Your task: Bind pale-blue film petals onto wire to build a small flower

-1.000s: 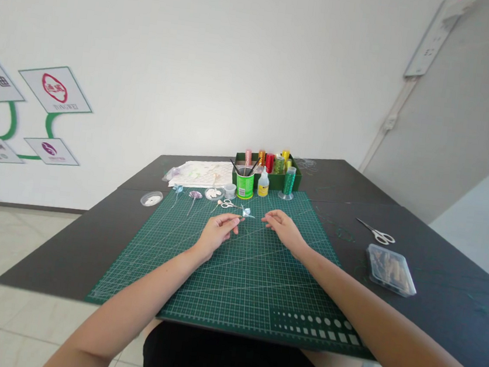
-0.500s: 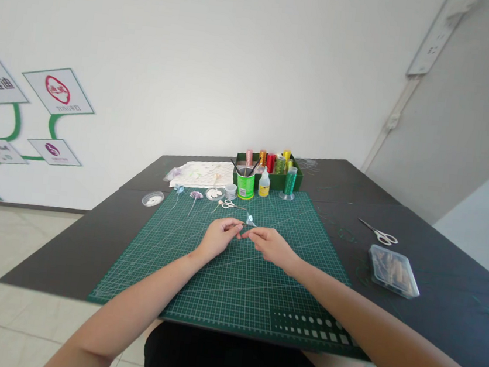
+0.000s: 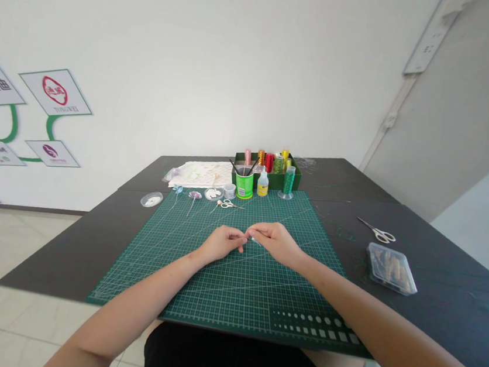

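Observation:
Over the middle of the green cutting mat point(image 3: 215, 286), my left hand point(image 3: 223, 243) and my right hand point(image 3: 276, 242) meet with fingertips pinched together. Between them is a small light-blue flower point(image 3: 253, 240), mostly covered by my right fingers, so only a pale bit shows. Any stem or thread on it is too fine to make out. Beyond my hands lie small white-handled scissors point(image 3: 228, 204), a tiny pale flower on a stem point(image 3: 218, 203), a purple flower point(image 3: 195, 195) and a blue flower point(image 3: 177, 189).
Behind the mat, a green box point(image 3: 277, 181) holds thread spools, near a green can point(image 3: 244, 184), a glue bottle point(image 3: 262, 184) and a teal spool point(image 3: 288, 180). Larger scissors point(image 3: 378, 231) and a clear plastic case point(image 3: 392, 268) lie right; a shallow dish point(image 3: 151, 199) sits left.
My right hand has turned over and come closer against my left fingertips. The light-blue flower, upright above the fingers before, is now low and mostly hidden. Both hands sit slightly nearer me.

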Tool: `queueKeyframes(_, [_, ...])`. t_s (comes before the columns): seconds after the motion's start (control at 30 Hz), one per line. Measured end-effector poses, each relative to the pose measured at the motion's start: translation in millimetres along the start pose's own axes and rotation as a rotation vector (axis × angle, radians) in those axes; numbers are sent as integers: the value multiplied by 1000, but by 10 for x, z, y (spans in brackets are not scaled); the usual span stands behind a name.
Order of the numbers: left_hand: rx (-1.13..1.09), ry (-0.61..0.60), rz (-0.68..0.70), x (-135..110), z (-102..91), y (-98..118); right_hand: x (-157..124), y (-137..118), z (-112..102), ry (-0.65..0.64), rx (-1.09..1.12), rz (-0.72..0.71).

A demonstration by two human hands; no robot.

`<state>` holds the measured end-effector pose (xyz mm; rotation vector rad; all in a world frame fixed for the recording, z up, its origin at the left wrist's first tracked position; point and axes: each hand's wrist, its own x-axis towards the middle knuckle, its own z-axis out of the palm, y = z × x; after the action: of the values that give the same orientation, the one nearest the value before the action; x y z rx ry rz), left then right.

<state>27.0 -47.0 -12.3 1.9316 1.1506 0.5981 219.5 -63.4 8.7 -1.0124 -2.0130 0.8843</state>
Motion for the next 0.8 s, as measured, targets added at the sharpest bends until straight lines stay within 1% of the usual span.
queueKeyframes(0.13, [-24,-100,-11,-26,23,24,13,20,-43,30,46,65])
queueKeyframes(0.2, [-17,-133,-7,-38,28,38,26,48,-53,62,53,70])
queueKeyframes(0.33, [-12,-145,19,-57,30,64,54,99,-65,97,38,52])
queueKeyframes(0.57, [-12,-193,13,-66,26,87,82,205,-62,75,61,45])
queueKeyframes(0.8, [-56,-196,65,-103,15,150,106,361,-52,36,22,40])
